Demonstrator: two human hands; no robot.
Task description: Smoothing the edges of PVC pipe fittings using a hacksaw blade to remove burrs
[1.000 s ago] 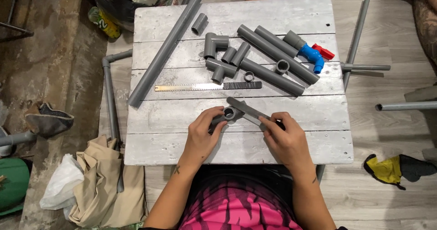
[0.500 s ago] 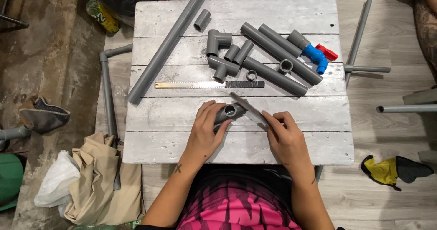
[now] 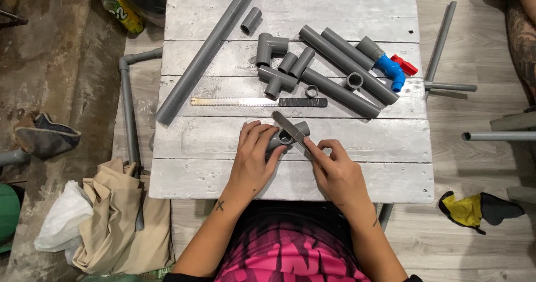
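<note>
My left hand grips a grey pipe tee fitting against the whitewashed plank table, its round opening facing up. My right hand pinches a flat grey file that lies slanted across the fitting's open mouth. Behind them on the table rest a saw blade with a dark handle, a long grey pipe, several shorter pipes, an elbow, a tee, a ring and a blue valve with a red lever.
Thin grey pipes lie on the wood floor to the right, near another person's arm. A pipe frame, beige cloth, a white bag and a shoe sit at the left. A yellow-black glove lies lower right.
The file has slid up and to the left across the fitting's mouth, and my right hand followed it. My left hand has kept its grip on the fitting.
</note>
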